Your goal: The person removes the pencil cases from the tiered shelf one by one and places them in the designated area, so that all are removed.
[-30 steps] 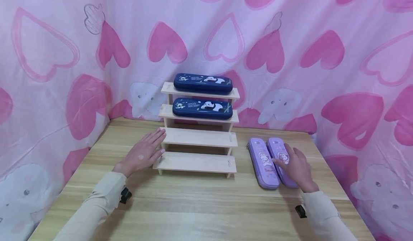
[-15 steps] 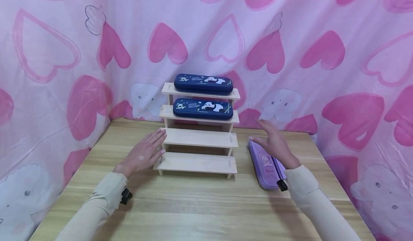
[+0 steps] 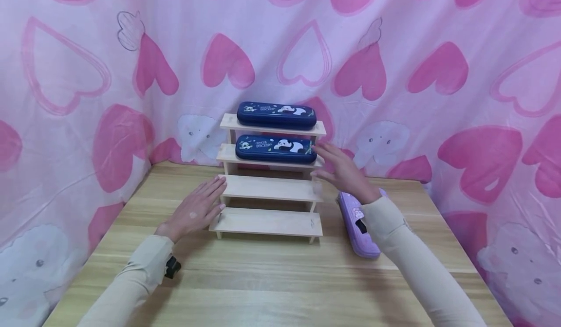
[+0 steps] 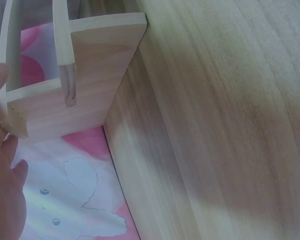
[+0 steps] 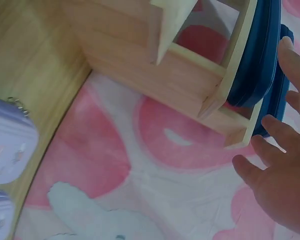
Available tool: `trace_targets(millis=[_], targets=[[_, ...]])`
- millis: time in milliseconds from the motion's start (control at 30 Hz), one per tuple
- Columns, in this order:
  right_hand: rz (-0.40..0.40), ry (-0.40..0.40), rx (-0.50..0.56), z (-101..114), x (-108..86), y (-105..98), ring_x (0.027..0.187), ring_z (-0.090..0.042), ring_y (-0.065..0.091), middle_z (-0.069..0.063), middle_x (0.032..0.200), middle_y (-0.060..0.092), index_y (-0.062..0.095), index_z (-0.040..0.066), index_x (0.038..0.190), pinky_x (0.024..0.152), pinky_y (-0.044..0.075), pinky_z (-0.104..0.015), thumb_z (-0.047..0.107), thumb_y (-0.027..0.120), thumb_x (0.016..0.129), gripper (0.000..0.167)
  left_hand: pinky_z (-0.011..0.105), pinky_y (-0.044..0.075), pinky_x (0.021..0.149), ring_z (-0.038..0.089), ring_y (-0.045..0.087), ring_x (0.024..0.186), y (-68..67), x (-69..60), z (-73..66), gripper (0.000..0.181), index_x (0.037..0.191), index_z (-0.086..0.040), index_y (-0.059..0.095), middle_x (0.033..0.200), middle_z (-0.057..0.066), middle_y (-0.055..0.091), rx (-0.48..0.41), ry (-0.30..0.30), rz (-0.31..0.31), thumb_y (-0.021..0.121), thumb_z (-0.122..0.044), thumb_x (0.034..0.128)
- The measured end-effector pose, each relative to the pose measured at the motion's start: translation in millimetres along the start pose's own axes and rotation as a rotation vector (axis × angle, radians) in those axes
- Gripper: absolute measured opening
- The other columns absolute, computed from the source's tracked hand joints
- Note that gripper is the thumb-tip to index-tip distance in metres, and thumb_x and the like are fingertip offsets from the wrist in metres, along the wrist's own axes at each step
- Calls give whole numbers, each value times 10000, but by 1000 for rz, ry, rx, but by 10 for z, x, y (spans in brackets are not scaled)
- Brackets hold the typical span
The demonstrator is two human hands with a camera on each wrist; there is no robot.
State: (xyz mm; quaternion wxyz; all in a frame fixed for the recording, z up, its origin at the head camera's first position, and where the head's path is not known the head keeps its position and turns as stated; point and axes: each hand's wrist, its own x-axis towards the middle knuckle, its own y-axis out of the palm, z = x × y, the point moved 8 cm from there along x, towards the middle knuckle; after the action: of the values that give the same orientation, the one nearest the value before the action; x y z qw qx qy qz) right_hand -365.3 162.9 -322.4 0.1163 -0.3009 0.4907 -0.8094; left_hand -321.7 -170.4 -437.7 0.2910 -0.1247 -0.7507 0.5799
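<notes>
Two navy pencil cases with panda prints lie on a pale wooden stepped rack: the upper pencil case on the top tier, the lower pencil case on the tier beneath. My left hand has its fingers extended at the rack's left side, fingertips at the end of the third tier. Around the rack's right side my right hand reaches with spread fingers, near the lower pencil case's right end and holding nothing. Whether its fingertips touch that case is unclear.
On the table, right of the rack, lies a purple pencil case. The right forearm mostly hides a second one in the head view; two purple ends show in the right wrist view. A heart-patterned curtain hangs behind.
My right hand has moved left and forward, from above the purple pencil cases to the rack's right side. My left hand has stayed at the rack's left side.
</notes>
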Motion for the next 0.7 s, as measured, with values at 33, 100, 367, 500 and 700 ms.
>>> trace_targets(millis=[33,100,367,500,700], targets=[[9,-6,-4,23,37,12,1509,-395,275,-205,1585,378,471,83,1488,1200,284,-602,265,784,867,719,557,253,1229,359,259,1524,0,-1,-3,635,1541,-26,341,1644,132,287,1,2,-2,539,-332,1020],[25,-9,-13,55,106,33,1513,-397,265,-205,1595,362,468,89,1492,1197,285,-607,282,775,875,716,554,247,1232,357,259,1524,-1,0,-5,634,1540,-26,342,1644,130,287,-1,2,-5,537,-334,1021],[89,-29,-66,148,346,108,1495,-400,299,-177,1612,338,461,125,1502,1161,348,-613,257,760,892,692,532,212,1249,338,268,1524,2,21,-1,637,1531,-26,361,1638,129,301,-1,-5,6,532,-364,1018],[120,-35,-95,148,443,159,1508,-384,280,-146,1628,321,459,140,1506,1178,332,-600,262,757,894,691,527,199,1255,324,271,1526,-5,33,18,640,1530,-33,368,1636,124,306,-14,-19,10,527,-379,1016],[163,-5,-145,146,517,214,1466,-364,346,-141,1598,372,473,159,1499,1186,342,-571,296,745,901,671,541,227,1242,343,310,1506,-27,37,19,636,1508,-15,403,1616,148,343,-30,-19,-20,557,-365,999]])
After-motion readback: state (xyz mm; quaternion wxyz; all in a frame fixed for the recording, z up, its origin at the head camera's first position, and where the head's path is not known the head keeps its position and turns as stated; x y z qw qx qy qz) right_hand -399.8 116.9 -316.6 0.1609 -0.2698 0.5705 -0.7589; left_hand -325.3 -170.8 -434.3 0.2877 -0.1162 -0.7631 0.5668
